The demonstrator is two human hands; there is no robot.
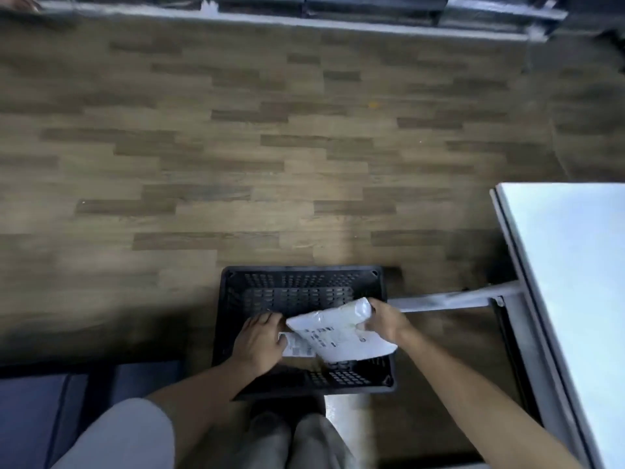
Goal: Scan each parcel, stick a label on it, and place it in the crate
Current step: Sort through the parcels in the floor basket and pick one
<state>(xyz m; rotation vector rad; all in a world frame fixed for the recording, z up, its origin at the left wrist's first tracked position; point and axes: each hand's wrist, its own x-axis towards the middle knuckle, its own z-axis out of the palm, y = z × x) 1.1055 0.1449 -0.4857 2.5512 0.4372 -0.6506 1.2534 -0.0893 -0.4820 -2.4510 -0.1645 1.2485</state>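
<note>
The soft white plastic mailer parcel with a printed label [338, 333] hangs over the black perforated plastic crate [297, 282], its long axis slanting from the right hand [384, 321] down toward the left hand [258, 340]. The right fingers are closed on its far edge. The left fingers lie curled just beside its near corner, over a second labelled white packet [297, 346] already in the crate; whether they grip anything, I cannot tell. The drop lies straight below the right fingers.

Both hands [260, 340] and a parcel [338, 333] filled the crate [233, 299] mouth; its far half lay open; a table [568, 265] crowded the right.
</note>
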